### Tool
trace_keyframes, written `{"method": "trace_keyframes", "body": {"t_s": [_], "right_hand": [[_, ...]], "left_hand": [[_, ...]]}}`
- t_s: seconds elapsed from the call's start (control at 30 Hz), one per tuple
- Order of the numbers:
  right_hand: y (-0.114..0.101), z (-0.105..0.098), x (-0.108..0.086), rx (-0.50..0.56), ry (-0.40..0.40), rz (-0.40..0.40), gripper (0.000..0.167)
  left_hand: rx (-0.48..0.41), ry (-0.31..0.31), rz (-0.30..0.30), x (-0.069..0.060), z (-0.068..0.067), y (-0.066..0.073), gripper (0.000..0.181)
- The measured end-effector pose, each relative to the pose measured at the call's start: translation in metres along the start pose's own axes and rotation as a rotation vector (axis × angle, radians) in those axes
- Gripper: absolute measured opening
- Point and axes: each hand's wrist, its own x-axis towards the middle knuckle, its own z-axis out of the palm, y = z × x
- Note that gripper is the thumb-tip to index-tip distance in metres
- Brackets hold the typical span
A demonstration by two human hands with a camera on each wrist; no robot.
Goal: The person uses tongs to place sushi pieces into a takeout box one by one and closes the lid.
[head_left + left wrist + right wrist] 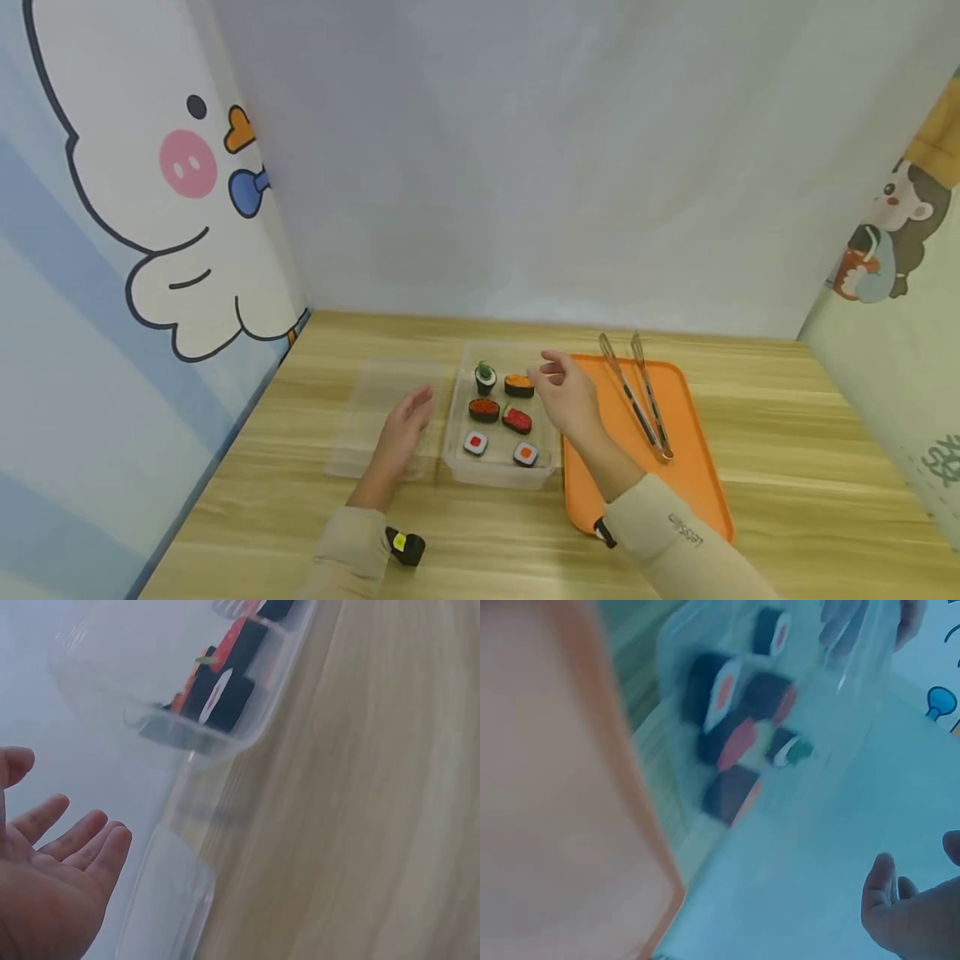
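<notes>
A clear plastic box [498,477] holds several toy sushi pieces. A green-topped roll [485,379] and an orange-topped piece [519,385] lie at the back, two red-topped pieces in the middle, and a red-centred roll [476,442] and an orange-centred roll [526,454] in front. My left hand [401,433] hovers above the clear lid [356,417], left of the box, fingers extended and palm bare in the left wrist view. Over the box's back right edge hangs my right hand [567,398], fingers loosely bent, holding nothing.
An orange tray [611,467] lies right of the box, with metal tongs [645,400] on it. One black sushi piece with a yellow patch [406,547] sits beside my left sleeve. Another dark piece [604,532] shows partly by my right sleeve. A wall [525,167] stands behind the table.
</notes>
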Motion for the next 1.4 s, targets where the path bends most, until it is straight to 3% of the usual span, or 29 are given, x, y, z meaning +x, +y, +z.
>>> {"method": "trace_keyframes", "body": {"t_s": [0.3, 0.5, 0.7, 0.83, 1.07, 1.4], "right_hand": [[-0.031, 0.059, -0.028, 0.172, -0.096, -0.021, 0.045], [-0.04, 0.098, -0.046, 0.239, -0.118, -0.02, 0.05], [-0.041, 0.13, -0.06, 0.321, -0.132, -0.017, 0.055], [-0.042, 0.149, -0.07, 0.315, -0.149, 0.024, 0.06], [-0.033, 0.179, -0.08, 0.182, -0.121, 0.052, 0.062], [-0.013, 0.194, -0.073, 0.074, -0.019, 0.015, 0.055]], "left_hand": [[0.193, 0.073, -0.054, -0.002, -0.046, 0.006, 0.051], [0.269, 0.152, -0.126, -0.009, -0.072, 0.004, 0.055], [0.306, 0.183, -0.161, -0.014, -0.09, -0.004, 0.054], [0.327, 0.192, -0.18, -0.015, -0.098, -0.008, 0.056], [0.35, 0.178, -0.186, -0.021, -0.105, -0.015, 0.057], [0.398, 0.176, -0.201, -0.02, -0.104, -0.018, 0.056]]}}
